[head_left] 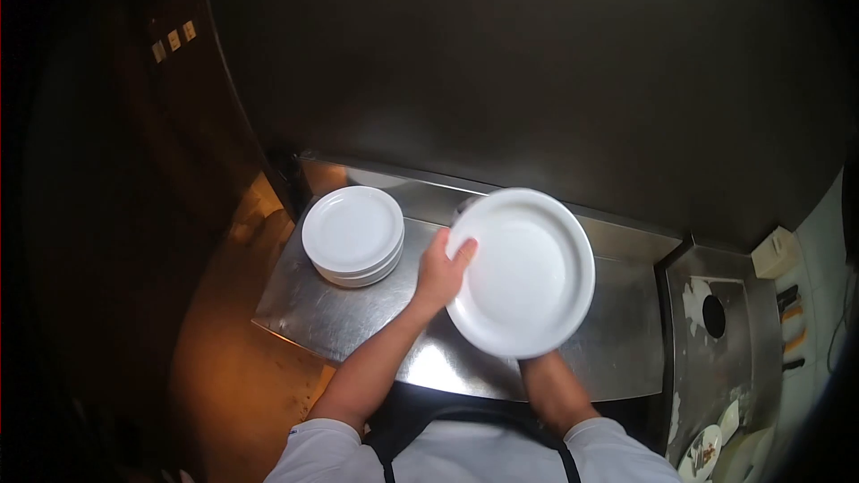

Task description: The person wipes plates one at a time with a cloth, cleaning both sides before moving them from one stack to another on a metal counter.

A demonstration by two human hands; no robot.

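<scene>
A white round plate (523,277) is held up over the steel counter, its face toward the camera. My left hand (441,270) grips its left rim, thumb on the upper face and fingers behind. My right forearm reaches under the plate's lower edge, and the right hand is hidden behind the plate. To the left, a stack of several white plates (353,231) rests on the counter, apart from my hands.
The stainless steel counter (358,322) has a raised back edge against a dark wall. At the right is a steel sink unit (729,304) with a round dark hole. A soiled plate (702,454) lies at lower right, and knives (792,340) hang beyond.
</scene>
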